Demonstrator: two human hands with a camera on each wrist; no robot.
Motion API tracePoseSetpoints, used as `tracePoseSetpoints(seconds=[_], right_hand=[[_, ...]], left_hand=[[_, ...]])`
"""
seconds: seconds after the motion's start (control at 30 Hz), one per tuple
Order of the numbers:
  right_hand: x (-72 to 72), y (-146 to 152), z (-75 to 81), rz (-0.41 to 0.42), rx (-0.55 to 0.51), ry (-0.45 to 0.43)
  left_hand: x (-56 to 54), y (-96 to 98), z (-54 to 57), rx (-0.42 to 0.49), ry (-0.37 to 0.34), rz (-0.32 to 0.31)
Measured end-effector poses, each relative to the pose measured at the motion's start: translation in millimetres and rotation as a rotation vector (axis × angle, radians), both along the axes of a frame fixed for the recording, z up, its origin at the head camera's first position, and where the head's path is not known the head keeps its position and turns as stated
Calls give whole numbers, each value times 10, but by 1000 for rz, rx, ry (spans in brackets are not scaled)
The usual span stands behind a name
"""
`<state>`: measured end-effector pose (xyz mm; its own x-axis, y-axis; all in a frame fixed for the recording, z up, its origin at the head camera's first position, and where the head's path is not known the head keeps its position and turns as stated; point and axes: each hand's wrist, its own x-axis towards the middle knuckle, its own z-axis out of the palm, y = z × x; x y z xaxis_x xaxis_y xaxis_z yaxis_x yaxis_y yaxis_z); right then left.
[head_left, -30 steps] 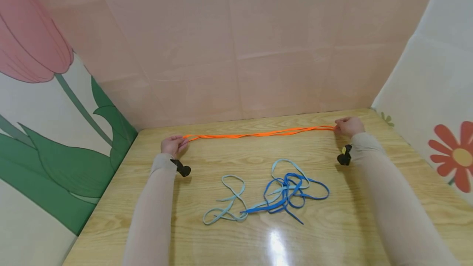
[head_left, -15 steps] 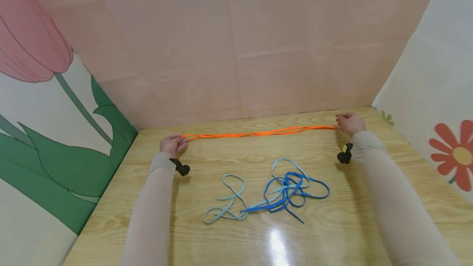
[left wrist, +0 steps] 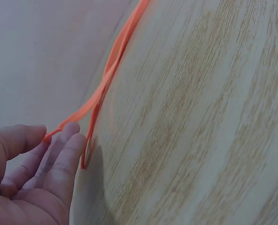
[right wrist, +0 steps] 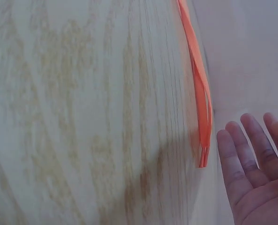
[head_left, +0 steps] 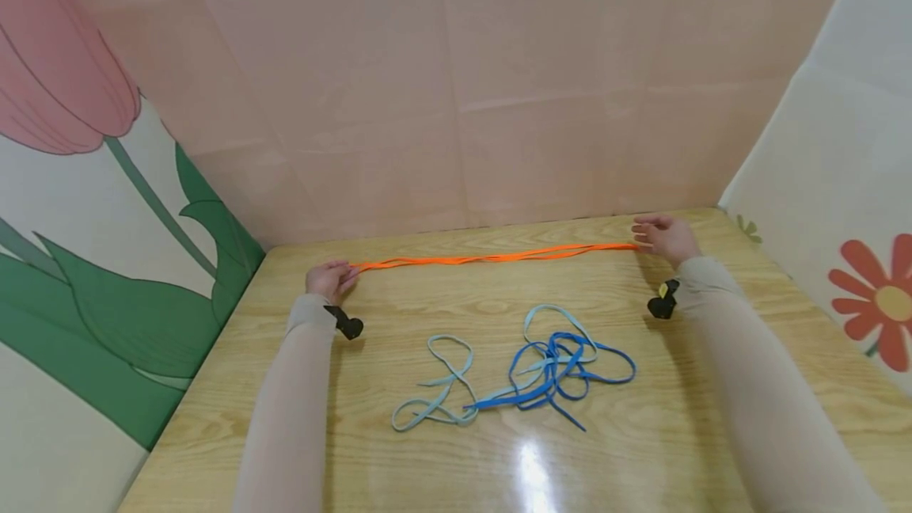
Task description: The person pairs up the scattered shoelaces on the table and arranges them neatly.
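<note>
Right hand (head_left: 666,238) has come off the orange lace (head_left: 499,257), fingers (right wrist: 229,157) spread; left hand (head_left: 326,281) pinches its other end.

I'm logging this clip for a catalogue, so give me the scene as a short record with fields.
surface: wood-grain table
left hand: left hand pinches one orange end between thumb and finger
right hand: right hand holds nothing; fingers extended, beside the right-hand ends
orange strands: orange strands stretch between the hands, near the table's far edge
blue lace: blue lace in loose loops, nearer the person
light blue lace: light blue lace looped, partly overlapping the blue lace
</note>
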<state>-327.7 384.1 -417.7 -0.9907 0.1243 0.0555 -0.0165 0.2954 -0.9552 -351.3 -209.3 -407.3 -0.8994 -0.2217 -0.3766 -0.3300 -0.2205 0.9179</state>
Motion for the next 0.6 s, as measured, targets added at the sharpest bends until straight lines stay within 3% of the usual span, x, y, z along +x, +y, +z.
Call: tracePoseSetpoints(seconds=[0.27,0.6], right_hand=[[11,69,-58,0,-8,-15],[14,71,-22,2,75,-46]], left_hand=[[-96,-94,-188,-71,-6,-5],[-89,-149,-112,-60,-50,20]])
